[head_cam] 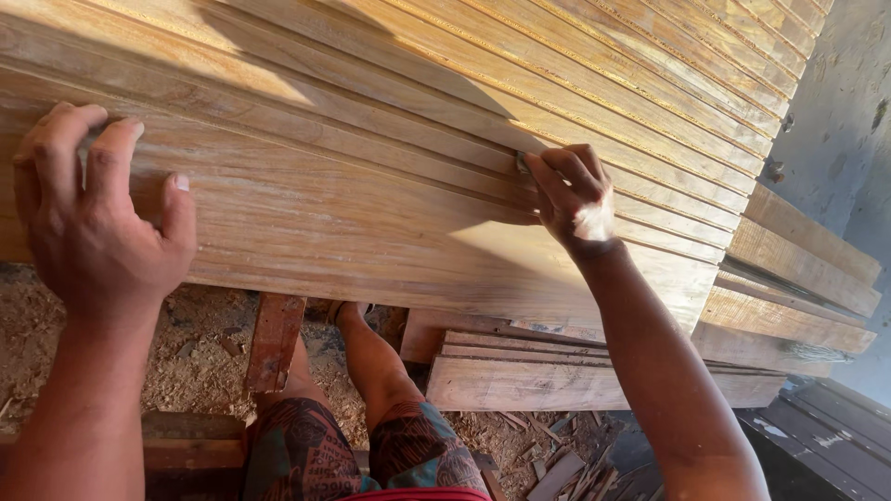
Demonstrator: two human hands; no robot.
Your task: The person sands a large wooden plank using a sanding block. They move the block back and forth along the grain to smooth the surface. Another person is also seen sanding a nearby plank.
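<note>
The big grooved wooden panel (390, 186) fills most of the view, lying flat across supports with sawdust-covered floor (200, 357) underneath and a stack of loose boards (789, 278) off to the right. Left hand (93, 227) is spread flat on the panel's near edge, fingers wide and holding nothing — good, that's your anchor, so keep weight on it and the panel won't skate. Right hand (571, 195) is pinched narrow around a small scrap of what looks like sandpaper (522, 163), pressed right into a groove near the middle of the panel. I'd say run it along the groove with the grain, light even pressure — don't tilt it or you'll probably round the crisp edges.
</note>
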